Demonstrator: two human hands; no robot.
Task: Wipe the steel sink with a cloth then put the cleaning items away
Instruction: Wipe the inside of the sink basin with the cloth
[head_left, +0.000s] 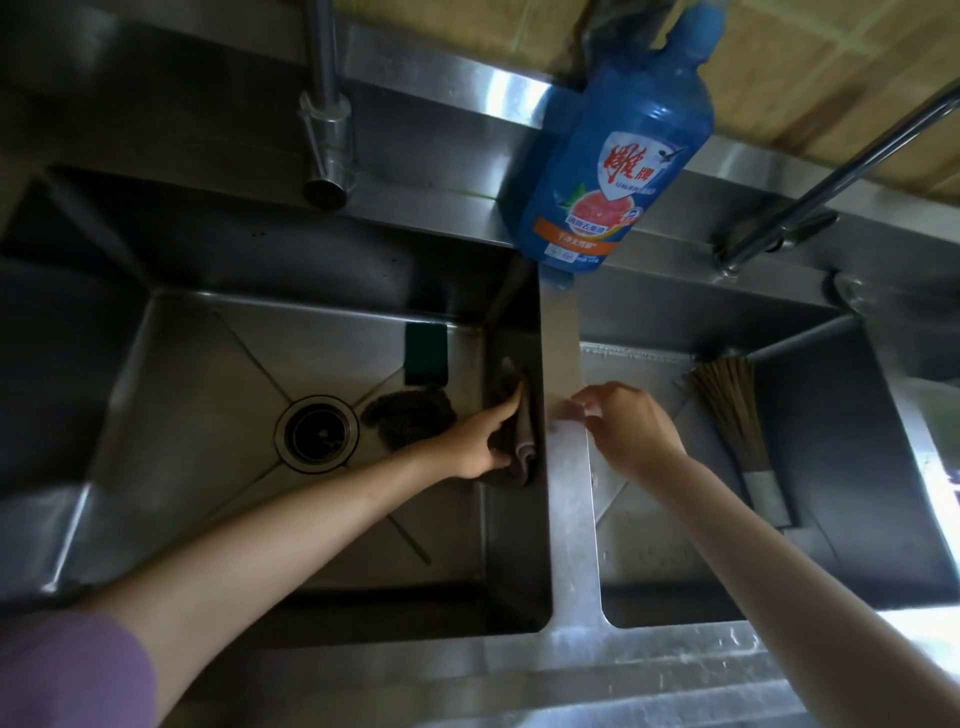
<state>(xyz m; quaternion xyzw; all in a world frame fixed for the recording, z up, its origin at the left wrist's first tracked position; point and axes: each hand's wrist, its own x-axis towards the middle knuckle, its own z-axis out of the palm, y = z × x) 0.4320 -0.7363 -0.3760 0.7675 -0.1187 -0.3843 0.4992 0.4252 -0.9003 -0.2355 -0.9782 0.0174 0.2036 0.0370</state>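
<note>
Our left hand (480, 436) presses a brown cloth (511, 431) flat against the right wall of the left basin of the steel sink (156, 395), fingers extended along the fabric and the thumb tucked under its lower fold. The cloth is dark brown, soft and bunched into thick folds, darker where it meets the wall; its long axis runs up the wall from the near fold toward the far corner of the basin. Our right hand (631, 426) hovers just above the steel divider (569, 493) on the other side of the cloth, fingers loosely curled and holding nothing. Left of the cloth, on the basin floor, lies a dark scouring pad (410, 418), with a green sponge (426, 353) beyond it and the drain (317, 434) further left. Right of the cloth, across the divider, a bamboo brush (737, 431) rests in the right basin. A blue detergent bottle (618, 150) stands on the surface behind the divider.
</note>
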